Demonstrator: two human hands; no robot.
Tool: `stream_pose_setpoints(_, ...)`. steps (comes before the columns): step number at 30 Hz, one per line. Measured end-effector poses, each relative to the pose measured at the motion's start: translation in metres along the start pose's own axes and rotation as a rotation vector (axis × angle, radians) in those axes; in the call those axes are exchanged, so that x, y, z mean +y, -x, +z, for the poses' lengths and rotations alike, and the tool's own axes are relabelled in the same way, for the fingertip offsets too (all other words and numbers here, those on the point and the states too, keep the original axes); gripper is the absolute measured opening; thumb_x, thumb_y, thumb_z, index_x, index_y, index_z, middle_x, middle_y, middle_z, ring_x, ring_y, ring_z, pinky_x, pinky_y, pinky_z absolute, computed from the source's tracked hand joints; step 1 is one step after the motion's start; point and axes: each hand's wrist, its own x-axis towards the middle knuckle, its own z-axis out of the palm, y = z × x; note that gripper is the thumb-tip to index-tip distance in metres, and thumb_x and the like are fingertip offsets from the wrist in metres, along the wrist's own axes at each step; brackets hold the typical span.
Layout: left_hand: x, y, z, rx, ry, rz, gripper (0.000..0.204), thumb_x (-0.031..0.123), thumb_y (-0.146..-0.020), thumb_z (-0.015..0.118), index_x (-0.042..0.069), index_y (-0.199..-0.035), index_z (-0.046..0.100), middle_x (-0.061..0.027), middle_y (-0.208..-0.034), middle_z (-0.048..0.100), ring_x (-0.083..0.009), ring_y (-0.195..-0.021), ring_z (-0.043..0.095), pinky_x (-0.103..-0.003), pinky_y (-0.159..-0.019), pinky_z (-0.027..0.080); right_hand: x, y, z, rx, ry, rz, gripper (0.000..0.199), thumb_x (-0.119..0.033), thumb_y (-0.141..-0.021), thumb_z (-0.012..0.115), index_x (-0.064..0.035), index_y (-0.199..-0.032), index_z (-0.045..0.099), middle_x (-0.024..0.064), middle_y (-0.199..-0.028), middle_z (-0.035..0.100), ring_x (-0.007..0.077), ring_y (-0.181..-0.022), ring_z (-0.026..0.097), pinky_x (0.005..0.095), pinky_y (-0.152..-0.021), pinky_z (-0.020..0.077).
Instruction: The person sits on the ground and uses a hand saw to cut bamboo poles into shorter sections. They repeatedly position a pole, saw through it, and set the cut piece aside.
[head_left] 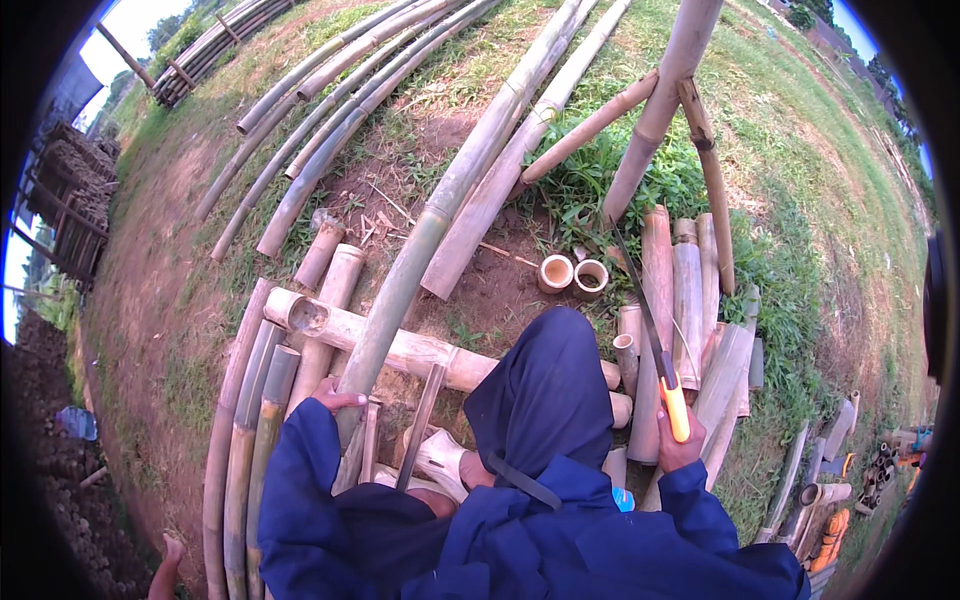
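A long green-grey bamboo pole [428,232] slants from the far middle down toward me, resting across a thick horizontal bamboo log [420,358]. My left hand [335,396] is closed on the pole's near end, thumb on top. Off to the right, my right hand [682,446] grips the yellow handle of a pruning saw [653,335]. Its long dark blade points up and away, over short bamboo pieces and well apart from the pole. Between my hands my knee [545,390] is raised under dark blue cloth.
Two cut bamboo cups [556,273] stand on the soil ahead. Bamboo lengths [262,430] lie at my left, and shorter pieces [688,290] at my right. A propped bamboo post [655,115] rises ahead. Someone's bare limb [170,562] shows at lower left.
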Motion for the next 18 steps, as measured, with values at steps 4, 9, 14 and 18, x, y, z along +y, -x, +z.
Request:
stream_pose_setpoints(4, 0.022, 0.0, 0.009, 0.01, -0.147, -0.031, 0.058, 0.028, -0.077, 0.087, -0.006, -0.12, 0.068, -0.0135, -0.104, 0.073, -0.0218, -0.097, 0.07, -0.033, -0.089, 0.053, 0.019, 0.002, 0.01, -0.001, 0.084, -0.03, 0.017, -0.006, -0.092, 0.071, 0.0039, -0.106, 0.068, 0.01, -0.076, 0.064, 0.0152, -0.068, 0.062, 0.0323, -0.065, 0.0504)
stream_pose_setpoints(9, 0.007, -0.001, 0.0, 0.17, -0.488, 0.025, 0.069, 0.042, -0.077, 0.085, -0.001, -0.128, 0.068, -0.0155, -0.113, 0.074, -0.0238, -0.105, 0.069, -0.035, -0.097, 0.05, 0.043, 0.003, 0.034, -0.017, 0.275, -0.141, 0.029, -0.012, -0.091, 0.071, 0.0002, -0.117, 0.067, 0.0215, -0.086, 0.07, 0.0405, -0.078, 0.071, 0.0447, -0.07, 0.0559)
stream_pose_setpoints(14, -0.007, 0.011, 0.01, 0.28, -0.537, 0.123, 0.072, 0.043, -0.073, 0.088, -0.002, -0.126, 0.068, -0.0176, -0.111, 0.074, -0.0253, -0.105, 0.07, -0.035, -0.099, 0.05, 0.074, 0.013, 0.063, -0.025, 0.462, -0.125, 0.027, -0.01, -0.089, 0.07, -0.0033, -0.115, 0.067, 0.0216, -0.087, 0.069, 0.0438, -0.078, 0.069, 0.0504, -0.066, 0.0535)
stream_pose_setpoints(18, -0.02, 0.011, 0.012, 0.485, -0.682, 0.088, 0.081, 0.044, -0.069, 0.089, -0.001, -0.132, 0.064, -0.0205, -0.114, 0.073, -0.0314, -0.11, 0.07, -0.038, -0.101, 0.05, 0.092, 0.019, 0.079, -0.125, 0.39, -0.095, 0.023, -0.013, -0.088, 0.071, -0.004, -0.108, 0.065, 0.0213, -0.089, 0.068, 0.0432, -0.082, 0.068, 0.0505, -0.07, 0.0532)
